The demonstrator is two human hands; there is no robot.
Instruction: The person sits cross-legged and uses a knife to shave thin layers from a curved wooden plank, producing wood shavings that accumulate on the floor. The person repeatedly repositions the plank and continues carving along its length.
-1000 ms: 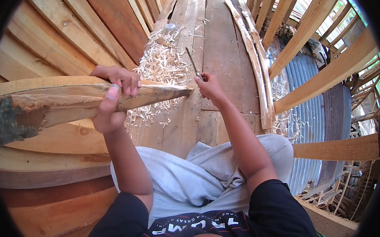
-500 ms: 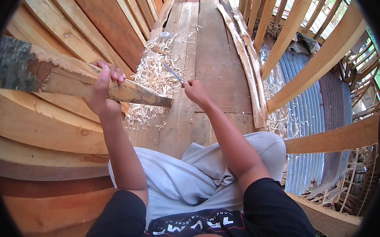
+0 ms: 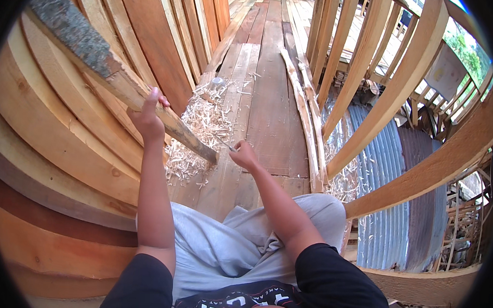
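Note:
My left hand [image 3: 149, 116] is closed around a long wooden pole [image 3: 187, 133], gripping it partway along its peeled length. The pole slants from the upper left down to the planks in front of me. Grey bark [image 3: 72, 28] still covers its upper part, while the lower part is bare, pale wood with a darker tip. Just right of that tip, my right hand [image 3: 246, 155] is closed on the handle of a thin-bladed knife [image 3: 223, 144]. Its blade points up and left over the shavings, apart from the pole as far as I can see.
Curly wood shavings [image 3: 204, 117] lie heaped on the plank floor [image 3: 268, 116], with a small cup-like container [image 3: 218, 83] at their far end. Upright boards [image 3: 146, 43] line the left. Two peeled sticks [image 3: 302, 107] lie along the right, beside railing slats [image 3: 354, 65] and corrugated sheets [image 3: 387, 183].
The pole has tilted more steeply, its bark end swinging up and away. The knife blade looks shorter, turned differently. The whole view has shifted, showing more of the far floor.

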